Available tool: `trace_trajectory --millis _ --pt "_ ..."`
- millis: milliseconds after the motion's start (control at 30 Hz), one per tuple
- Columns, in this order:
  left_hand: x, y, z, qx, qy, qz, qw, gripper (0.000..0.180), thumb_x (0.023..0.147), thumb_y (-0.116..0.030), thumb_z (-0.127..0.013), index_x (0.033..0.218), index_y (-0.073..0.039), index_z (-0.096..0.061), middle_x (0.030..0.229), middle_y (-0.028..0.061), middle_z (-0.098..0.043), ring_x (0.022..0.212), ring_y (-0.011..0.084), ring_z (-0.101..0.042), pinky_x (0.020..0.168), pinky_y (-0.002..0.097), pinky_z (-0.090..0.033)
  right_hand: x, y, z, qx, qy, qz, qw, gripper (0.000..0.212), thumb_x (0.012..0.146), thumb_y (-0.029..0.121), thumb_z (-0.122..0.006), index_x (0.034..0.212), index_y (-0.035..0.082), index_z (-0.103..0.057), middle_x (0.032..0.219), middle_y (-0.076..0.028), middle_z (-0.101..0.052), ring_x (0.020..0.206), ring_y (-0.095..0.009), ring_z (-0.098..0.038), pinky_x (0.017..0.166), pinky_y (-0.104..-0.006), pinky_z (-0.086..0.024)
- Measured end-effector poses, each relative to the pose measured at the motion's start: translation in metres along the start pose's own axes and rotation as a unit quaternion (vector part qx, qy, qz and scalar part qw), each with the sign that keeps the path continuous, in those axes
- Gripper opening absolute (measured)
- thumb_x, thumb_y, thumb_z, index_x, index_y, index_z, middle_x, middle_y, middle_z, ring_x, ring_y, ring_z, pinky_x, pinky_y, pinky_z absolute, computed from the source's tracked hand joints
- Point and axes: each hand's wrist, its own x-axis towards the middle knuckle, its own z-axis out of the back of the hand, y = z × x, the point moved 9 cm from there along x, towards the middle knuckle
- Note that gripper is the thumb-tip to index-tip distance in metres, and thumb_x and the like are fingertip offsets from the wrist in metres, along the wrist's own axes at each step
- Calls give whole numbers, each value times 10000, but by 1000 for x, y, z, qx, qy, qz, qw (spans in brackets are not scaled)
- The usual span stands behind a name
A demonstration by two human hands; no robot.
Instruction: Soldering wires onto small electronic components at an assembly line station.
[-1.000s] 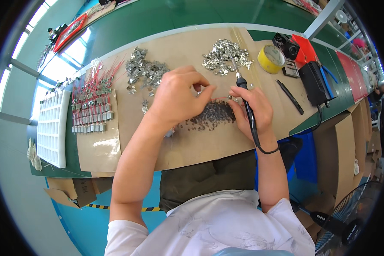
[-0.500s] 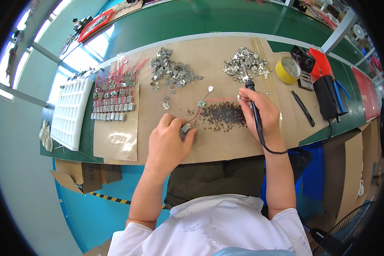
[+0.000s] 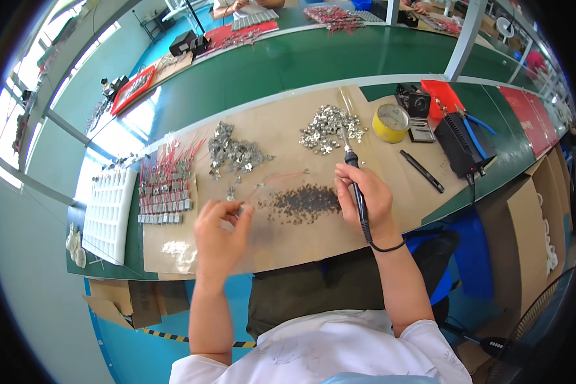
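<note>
Largest is the green workbench (image 3: pixel 505 144), mostly covered by a brown paper sheet (image 3: pixel 390 173); at its left end leans or lies a white gridded tray (image 3: pixel 112 214), and at its right end stands a black soldering station (image 3: pixel 457 147). Beside the tray, finished-looking motors with red leads (image 3: pixel 166 201) sit in tidy rows. The left hand (image 3: pixel 221 237) is now farther left than 0.5 s ago, its thumb and fingers bent to a near-closed pinch, apparently on a wired motor (image 3: pixel 240 208). The right hand (image 3: pixel 370 198) is wrapped around a soldering iron (image 3: pixel 361 203), pen-fashion, the tip over a heap of shiny metal pieces (image 3: pixel 326 128). Smaller still, a spread of tiny dark parts (image 3: pixel 307 203) lies between the hands. The red wire (image 3: pixel 281 175), whose far end was at the right fingers, now trails free of them, so the left hand alone seems to carry the piece. The wired motor, at the left fingertips just above the paper, shows only as a greyish blur; the wire looks thin and slightly bent, and its end fittings are too small to make out.
</note>
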Motion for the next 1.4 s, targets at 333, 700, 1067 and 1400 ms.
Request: trace_trajectory --millis 333,700,1067,1400 --pt "237 -16 -4 59 28 -11 998 388 894 -361 -831 937 23 -800 678 68 -685 565 113 -594 577 320 -491 0 3 9 -23 -44 19 999 377 845 -134 -699 1191 15 -695 864 -160 -696 735 -322 -683 633 -386 -554" --pt "158 -21 -22 121 -14 -59 991 536 874 -313 -840 1249 54 -733 744 87 -778 642 130 -694 664 302 -556 0 -3 8 -75 -27 21 997 354 853 -132 -681 1180 2 -703 894 -153 -714 749 -304 -701 654 -370 -568" --pt "26 71 -11 164 11 113 980 599 779 -314 -922 1220 41 -726 941 137 -733 885 258 -698 831 390 -570 -3 2 5 -50 -9 15 999 354 872 -137 -684 1198 -1 -703 911 -154 -720 742 -284 -697 659 -357 -567" --pt "91 80 -60 153 100 133 974 761 758 -461 -917 1276 51 -695 1176 231 -713 1135 353 -683 988 440 -545 -5 4 10 -69 -8 15 998 344 879 -128 -688 1199 -4 -697 905 -156 -717 755 -293 -704 675 -354 -571"
